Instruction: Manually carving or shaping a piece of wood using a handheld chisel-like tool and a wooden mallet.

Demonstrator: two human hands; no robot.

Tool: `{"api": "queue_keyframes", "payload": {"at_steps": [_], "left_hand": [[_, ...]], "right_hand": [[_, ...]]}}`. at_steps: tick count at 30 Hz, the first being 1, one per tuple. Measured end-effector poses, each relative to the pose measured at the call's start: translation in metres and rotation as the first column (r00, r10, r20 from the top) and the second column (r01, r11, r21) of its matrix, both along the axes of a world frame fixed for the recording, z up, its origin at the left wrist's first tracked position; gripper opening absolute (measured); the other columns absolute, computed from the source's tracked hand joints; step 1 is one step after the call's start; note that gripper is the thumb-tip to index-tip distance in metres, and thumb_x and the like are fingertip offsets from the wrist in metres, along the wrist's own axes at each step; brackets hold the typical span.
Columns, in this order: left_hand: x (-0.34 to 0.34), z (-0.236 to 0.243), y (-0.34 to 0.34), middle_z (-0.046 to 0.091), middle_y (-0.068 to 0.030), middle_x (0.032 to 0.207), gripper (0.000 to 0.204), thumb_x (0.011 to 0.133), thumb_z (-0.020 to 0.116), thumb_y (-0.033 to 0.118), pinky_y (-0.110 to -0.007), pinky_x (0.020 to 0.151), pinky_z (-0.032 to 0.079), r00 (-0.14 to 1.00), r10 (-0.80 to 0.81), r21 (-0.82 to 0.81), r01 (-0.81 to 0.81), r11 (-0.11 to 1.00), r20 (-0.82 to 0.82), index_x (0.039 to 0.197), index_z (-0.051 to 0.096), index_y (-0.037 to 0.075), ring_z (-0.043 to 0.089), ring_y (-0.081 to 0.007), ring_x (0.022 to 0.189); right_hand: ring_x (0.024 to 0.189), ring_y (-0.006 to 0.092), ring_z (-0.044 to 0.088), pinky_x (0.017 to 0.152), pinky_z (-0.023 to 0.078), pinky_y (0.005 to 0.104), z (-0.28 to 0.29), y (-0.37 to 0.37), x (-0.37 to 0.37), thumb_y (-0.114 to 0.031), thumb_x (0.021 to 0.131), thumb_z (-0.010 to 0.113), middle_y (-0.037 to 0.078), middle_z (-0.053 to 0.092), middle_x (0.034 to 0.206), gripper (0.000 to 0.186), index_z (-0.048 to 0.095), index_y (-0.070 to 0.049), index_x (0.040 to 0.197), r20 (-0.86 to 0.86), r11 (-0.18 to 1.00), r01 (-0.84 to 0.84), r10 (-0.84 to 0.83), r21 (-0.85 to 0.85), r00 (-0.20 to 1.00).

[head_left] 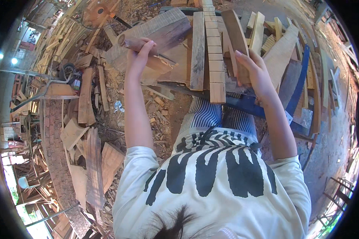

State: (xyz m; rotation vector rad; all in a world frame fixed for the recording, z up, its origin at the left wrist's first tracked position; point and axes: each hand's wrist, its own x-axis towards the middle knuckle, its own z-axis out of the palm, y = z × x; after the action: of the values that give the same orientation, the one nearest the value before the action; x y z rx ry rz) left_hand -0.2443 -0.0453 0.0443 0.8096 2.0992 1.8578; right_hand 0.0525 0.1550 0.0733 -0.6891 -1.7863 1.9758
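Note:
My left hand is closed round a tool with a thick round wooden handle. A thin dark metal shaft sticks out of it toward the right; its exact kind is unclear. Beneath it lie a large timber block and a torn brown sheet. My right hand grips a brown wooden board near its lower end, with the fingers partly hidden behind it. Between the hands lie a long strip with dark crosswise lines and a weathered plank.
Right of the boards runs a long blue saw-like blade. Loose wood pieces pile up beyond my right hand. Offcuts and chips cover the ground to the left, beside a brick edging. A round fan-like object stands at the far left.

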Motion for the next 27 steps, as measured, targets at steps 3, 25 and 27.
{"api": "queue_keyframes", "payload": {"at_steps": [3,25,27], "left_hand": [[0.001,0.001,0.007,0.072,-0.0013,0.093,0.016,0.091,0.072,0.023,-0.029,0.085,0.051,0.998,-0.060,0.055,0.061,0.997,-0.023,0.094,0.067,0.008,0.065,-0.0111,0.091],[0.004,-0.004,0.019,0.062,0.0021,0.091,0.015,0.091,0.075,0.019,-0.028,0.082,0.047,0.994,-0.077,0.036,0.079,0.996,-0.076,0.096,0.064,0.009,0.058,-0.0096,0.088],[0.005,-0.004,0.018,0.061,0.0021,0.091,0.015,0.091,0.075,0.018,-0.029,0.082,0.047,0.993,-0.082,0.042,0.085,0.995,-0.084,0.095,0.064,0.009,0.057,-0.0098,0.088]], "right_hand": [[0.065,0.0125,0.062,0.049,0.050,0.0269,-0.010,0.001,0.011,-0.044,0.096,0.068,0.007,0.062,0.088,0.058,0.056,0.004,0.125,0.075,1.000,0.001,0.000,-0.011,0.997],[0.047,0.0135,0.057,0.040,0.035,0.0244,-0.049,-0.008,0.054,-0.055,0.102,0.054,0.005,0.059,0.064,0.054,0.055,-0.004,0.118,0.273,0.992,0.052,-0.020,-0.111,0.962],[0.052,0.0131,0.057,0.042,0.040,0.0253,-0.052,-0.008,0.055,-0.055,0.101,0.057,0.005,0.058,0.069,0.056,0.055,-0.002,0.118,0.281,0.992,0.046,-0.010,-0.120,0.960]]}}
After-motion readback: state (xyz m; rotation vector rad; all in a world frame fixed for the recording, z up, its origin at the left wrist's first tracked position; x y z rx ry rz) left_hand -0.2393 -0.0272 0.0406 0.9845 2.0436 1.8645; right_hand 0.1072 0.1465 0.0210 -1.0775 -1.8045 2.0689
